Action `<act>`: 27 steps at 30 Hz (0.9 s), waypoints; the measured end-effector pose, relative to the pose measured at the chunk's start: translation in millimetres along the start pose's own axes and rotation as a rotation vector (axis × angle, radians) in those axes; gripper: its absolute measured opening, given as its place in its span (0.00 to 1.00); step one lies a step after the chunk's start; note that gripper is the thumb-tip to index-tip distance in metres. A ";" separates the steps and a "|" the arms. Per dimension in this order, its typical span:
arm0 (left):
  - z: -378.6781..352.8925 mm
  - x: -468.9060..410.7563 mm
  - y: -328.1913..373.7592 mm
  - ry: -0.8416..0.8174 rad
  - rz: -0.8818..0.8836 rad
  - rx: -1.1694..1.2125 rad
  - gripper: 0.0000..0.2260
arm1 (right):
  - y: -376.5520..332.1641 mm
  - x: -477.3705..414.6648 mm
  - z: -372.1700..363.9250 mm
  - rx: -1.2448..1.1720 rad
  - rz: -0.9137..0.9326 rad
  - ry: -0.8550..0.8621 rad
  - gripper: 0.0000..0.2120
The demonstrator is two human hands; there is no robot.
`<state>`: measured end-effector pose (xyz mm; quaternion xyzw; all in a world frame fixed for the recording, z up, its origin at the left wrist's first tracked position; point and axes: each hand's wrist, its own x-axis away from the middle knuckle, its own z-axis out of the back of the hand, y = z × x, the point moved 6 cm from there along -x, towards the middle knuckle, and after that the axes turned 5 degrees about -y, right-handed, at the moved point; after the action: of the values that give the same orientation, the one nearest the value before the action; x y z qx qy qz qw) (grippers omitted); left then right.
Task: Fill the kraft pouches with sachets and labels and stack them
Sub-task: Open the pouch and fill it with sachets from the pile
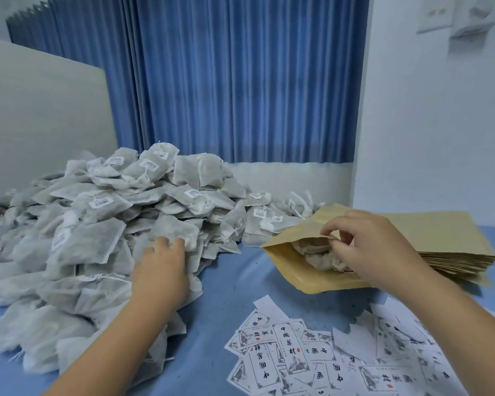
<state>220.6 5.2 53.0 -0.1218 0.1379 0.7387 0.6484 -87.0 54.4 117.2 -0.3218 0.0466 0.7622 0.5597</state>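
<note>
**At the pouch mouth, one hand props while the other fetches**

On the right of the frame, the right hand (pixel 363 247) has its grip clamped on the upper lip of the open kraft pouch (pixel 312 281), thumb and fingers pinching the paper and raising it off the lower wall. That hold looks meant to make the mouth gape, so sachets can go in one-handed without the flat pouch closing. A few packed sachets (pixel 315 254) sit bunched just inside the mouth, under the fingers. Filling seems under way but, I judge, not finished; no label shows inside.

Left of centre, the left hand (pixel 162 267) lies on the near slope of the sachet heap (pixel 97 224), fingers bent over one sachet's edge. Whether that grip has closed on it or merely rests there cannot be told.

The open pouch lies on the blue desk (pixel 226 287) with its far side touching the stack of empty pouches (pixel 440 238) at right, probably so the next one is drawn without reaching. Loose printed labels (pixel 292 358) are spread at lower right, just beside the right forearm, handy for the same hand. The heap fills the left half, on the fetching hand's side.

Behind stand a blue curtain (pixel 240 81) and, at upper left, a white board (pixel 40 124)
</note>
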 end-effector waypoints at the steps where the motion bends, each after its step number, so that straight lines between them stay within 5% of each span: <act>1: 0.6 -1.4 3.4 0.021 -0.027 0.024 0.15 | 2.2 -0.1 0.6 -0.001 -0.002 0.001 0.11; 18: 68.7 63.4 123.8 0.522 -0.739 0.710 0.09 | 32.9 -1.7 14.2 -0.041 -0.093 0.058 0.12; 27: 71.1 80.9 174.8 0.631 -0.979 0.462 0.05 | 25.4 -3.2 9.8 -0.024 -0.086 0.036 0.13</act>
<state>36.7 84.5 98.3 -0.2398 0.4071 0.2355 0.8493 -113.1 46.7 119.2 -0.3438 0.0336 0.7321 0.5872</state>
